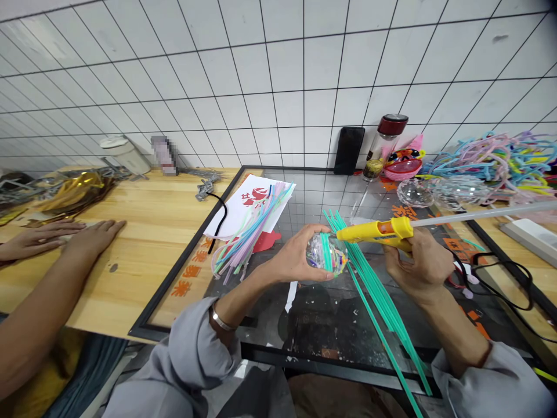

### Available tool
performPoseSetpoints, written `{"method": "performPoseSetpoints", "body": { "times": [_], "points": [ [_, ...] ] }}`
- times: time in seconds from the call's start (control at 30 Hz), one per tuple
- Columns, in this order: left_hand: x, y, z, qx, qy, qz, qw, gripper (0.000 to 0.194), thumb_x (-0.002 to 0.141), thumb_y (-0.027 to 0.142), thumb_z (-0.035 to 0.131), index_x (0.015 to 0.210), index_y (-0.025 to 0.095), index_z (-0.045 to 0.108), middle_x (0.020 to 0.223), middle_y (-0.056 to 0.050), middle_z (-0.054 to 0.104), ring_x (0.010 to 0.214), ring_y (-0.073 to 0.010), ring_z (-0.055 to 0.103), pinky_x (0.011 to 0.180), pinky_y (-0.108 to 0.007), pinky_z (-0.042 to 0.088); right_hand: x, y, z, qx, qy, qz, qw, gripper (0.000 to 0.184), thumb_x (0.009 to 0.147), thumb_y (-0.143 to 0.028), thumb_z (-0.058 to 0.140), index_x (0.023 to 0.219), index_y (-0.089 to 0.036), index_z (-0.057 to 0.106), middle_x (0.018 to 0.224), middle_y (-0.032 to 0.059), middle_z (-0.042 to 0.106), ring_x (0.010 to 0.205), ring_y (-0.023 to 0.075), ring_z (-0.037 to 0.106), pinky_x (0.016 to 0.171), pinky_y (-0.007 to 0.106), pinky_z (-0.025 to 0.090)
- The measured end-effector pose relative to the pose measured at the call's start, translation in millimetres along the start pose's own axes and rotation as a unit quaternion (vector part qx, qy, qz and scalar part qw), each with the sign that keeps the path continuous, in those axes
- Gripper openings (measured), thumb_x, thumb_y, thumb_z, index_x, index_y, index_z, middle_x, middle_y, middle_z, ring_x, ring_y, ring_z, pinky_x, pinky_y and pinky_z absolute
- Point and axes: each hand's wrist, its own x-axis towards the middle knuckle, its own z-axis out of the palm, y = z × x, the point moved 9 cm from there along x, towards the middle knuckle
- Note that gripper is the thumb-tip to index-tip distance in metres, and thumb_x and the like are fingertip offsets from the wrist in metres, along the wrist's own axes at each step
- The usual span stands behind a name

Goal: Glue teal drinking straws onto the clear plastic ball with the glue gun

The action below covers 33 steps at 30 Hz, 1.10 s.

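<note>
My left hand [296, 254] is wrapped round a clear plastic ball [317, 251] with green strips across it and coloured bits showing through. In my right hand [420, 264] is a yellow glue gun [375, 231], a long clear glue stick [483, 213] jutting from its back. The gun's nozzle points left at the ball; whether the two touch I cannot tell. Under and beside both hands lie several long green strips [374, 290], some reaching past the table's front edge.
Pastel strips [256, 232] rest on white paper [243, 203]. Clear balls [456, 191] and a tangle of coloured strips [500, 159] lie right. A phone [349, 151], a bottle [385, 148] and a pink cat-like ornament [404, 162] line the wall. Another person's hands [82, 235] rest left. A cable [505, 278] loops right.
</note>
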Motion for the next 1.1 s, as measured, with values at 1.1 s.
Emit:
{"method": "performPoseSetpoints", "body": {
  "times": [1.1],
  "points": [
    [-0.2,0.5,0.3,-0.003,-0.004,0.018,1.000,0.079,0.060,0.035,0.083,0.129,0.021,0.046,0.135,-0.011,0.052,0.124,-0.0313,0.052,0.108,-0.048,0.042,-0.4,1.3,-1.6,-0.008,-0.008,-0.009,1.000,0.027,0.078,-0.014,0.063,0.103,-0.018,0.054,0.069,0.0012,0.064,0.056,0.0140,0.060,0.048,0.027,0.034]
  ]
}}
